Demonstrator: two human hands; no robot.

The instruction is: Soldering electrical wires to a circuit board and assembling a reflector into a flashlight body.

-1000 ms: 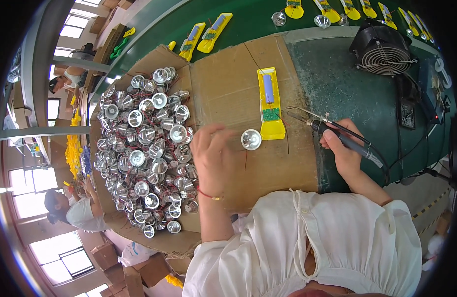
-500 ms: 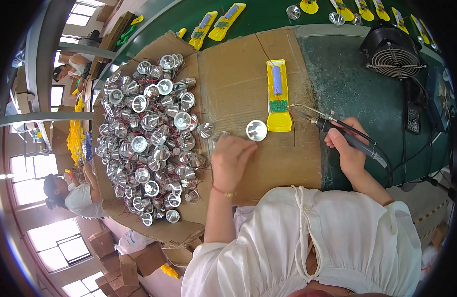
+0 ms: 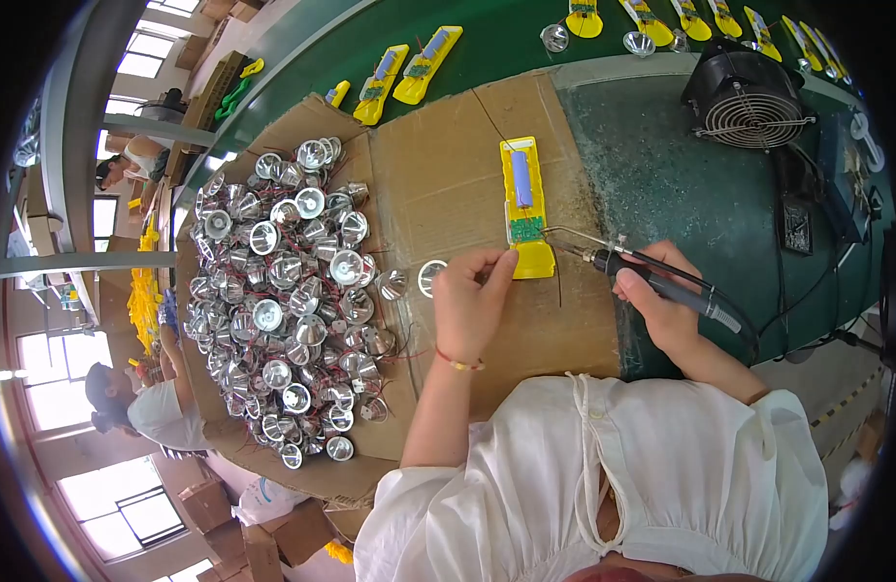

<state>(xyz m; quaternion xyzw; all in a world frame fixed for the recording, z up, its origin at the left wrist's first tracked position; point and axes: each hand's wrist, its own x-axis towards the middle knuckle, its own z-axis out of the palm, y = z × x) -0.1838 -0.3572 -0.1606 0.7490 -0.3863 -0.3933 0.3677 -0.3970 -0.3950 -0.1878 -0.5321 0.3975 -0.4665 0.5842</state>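
My right hand (image 3: 661, 303) grips a black soldering iron (image 3: 676, 289) with a thin metal tube along it. Its tip end reaches the green circuit board (image 3: 527, 229) in a yellow flashlight housing (image 3: 535, 262). Above the board in that housing lies a purple cylindrical battery (image 3: 522, 179). My left hand (image 3: 470, 299) is closed in a pinch beside the housing's lower end; what its fingertips hold, if anything, is hidden. A silver reflector cup (image 3: 431, 277) sits against that hand's left side, partly covered by it.
An opened cardboard box (image 3: 394, 427) at left is heaped with reflector cups with red wires. A black fan (image 3: 753, 102) stands at the back right. More yellow housings (image 3: 428, 66) lie along the green bench's far side. Two people work farther left.
My left hand has moved right and up to the housing's lower end. The reflector cup now lies left of the hand instead of right. The soldering iron still reaches the board.
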